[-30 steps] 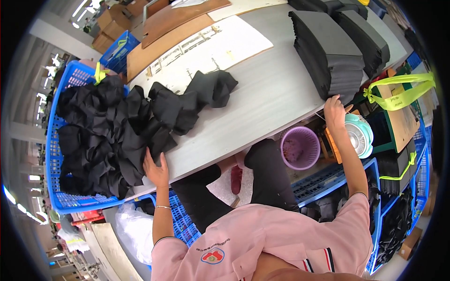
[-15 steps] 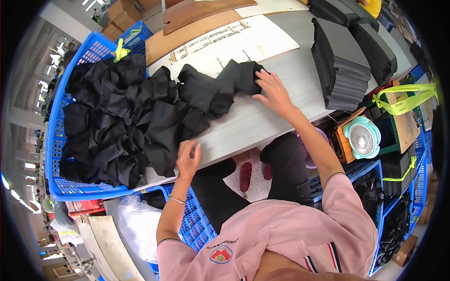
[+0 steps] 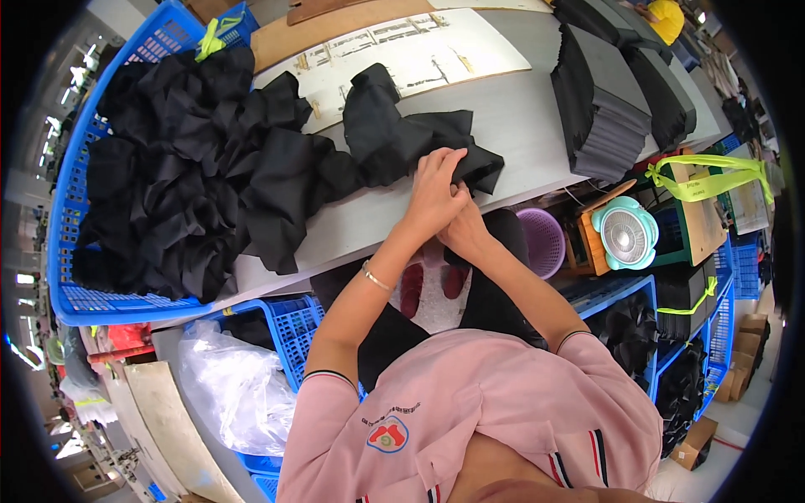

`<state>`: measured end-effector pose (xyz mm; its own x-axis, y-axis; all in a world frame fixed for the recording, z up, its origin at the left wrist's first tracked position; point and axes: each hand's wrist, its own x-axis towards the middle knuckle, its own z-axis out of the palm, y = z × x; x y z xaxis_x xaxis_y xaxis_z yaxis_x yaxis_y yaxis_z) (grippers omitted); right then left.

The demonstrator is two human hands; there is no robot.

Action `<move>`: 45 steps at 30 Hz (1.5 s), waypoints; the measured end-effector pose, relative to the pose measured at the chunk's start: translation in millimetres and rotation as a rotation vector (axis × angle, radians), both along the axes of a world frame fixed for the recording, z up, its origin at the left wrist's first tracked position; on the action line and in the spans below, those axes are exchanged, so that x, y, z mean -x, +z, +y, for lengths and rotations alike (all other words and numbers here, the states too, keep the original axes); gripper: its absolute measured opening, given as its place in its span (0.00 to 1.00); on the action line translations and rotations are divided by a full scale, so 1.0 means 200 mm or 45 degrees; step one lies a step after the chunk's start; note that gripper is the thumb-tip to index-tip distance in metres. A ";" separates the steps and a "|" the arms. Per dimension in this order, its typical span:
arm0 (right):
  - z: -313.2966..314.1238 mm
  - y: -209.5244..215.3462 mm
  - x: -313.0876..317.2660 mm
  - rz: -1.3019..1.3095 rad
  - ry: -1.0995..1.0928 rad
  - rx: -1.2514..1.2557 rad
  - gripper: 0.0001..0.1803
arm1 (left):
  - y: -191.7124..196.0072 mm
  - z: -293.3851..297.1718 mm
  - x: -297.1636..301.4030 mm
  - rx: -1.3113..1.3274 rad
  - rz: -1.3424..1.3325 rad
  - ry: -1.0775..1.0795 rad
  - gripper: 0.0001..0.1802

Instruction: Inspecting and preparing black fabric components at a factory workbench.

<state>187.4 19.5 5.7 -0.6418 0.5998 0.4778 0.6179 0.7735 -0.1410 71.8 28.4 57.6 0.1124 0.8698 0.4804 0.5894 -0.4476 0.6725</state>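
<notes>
My left hand (image 3: 433,197) and my right hand (image 3: 466,230) meet at the near edge of the grey table. Bent fingers of the left hand close on the near end of a black fabric piece (image 3: 482,170). Just below, the right hand is closed against the left at the same fabric; its fingertips are partly hidden. More crumpled black fabric pieces (image 3: 381,138) trail leftward over the table to a large heap (image 3: 180,168). That heap fills a blue plastic basket (image 3: 55,268) and spills over its right side.
Stacks of flat black pieces (image 3: 605,105) stand at the table's right. A white marked board (image 3: 428,54) lies at the back. Below right are a purple bin (image 3: 541,243) and a small teal fan (image 3: 625,235). A clear plastic bag (image 3: 235,394) sits lower left.
Both hands have come together at the fabric's right end: the left moved right from the heap, the right moved down toward me. The fabric's near end has shifted closer to the table edge.
</notes>
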 end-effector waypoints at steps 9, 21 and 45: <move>-0.08 0.15 -0.17 0.425 -0.211 0.387 0.22 | 0.01 0.05 -0.05 -0.223 -0.145 0.038 0.14; 0.01 -0.08 -0.38 1.719 0.142 1.926 0.20 | 0.10 -0.49 -0.25 -0.102 -0.265 -0.036 0.14; -0.12 0.26 -0.21 2.014 0.156 1.320 0.26 | 0.14 -0.54 -0.07 0.329 -0.744 -0.266 0.42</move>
<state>229.2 -5.3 57.7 -0.0907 0.9887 0.1196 -0.5713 0.0467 -0.8194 84.9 -80.5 85.6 0.0759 0.9533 0.2925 0.0141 -0.2943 0.9556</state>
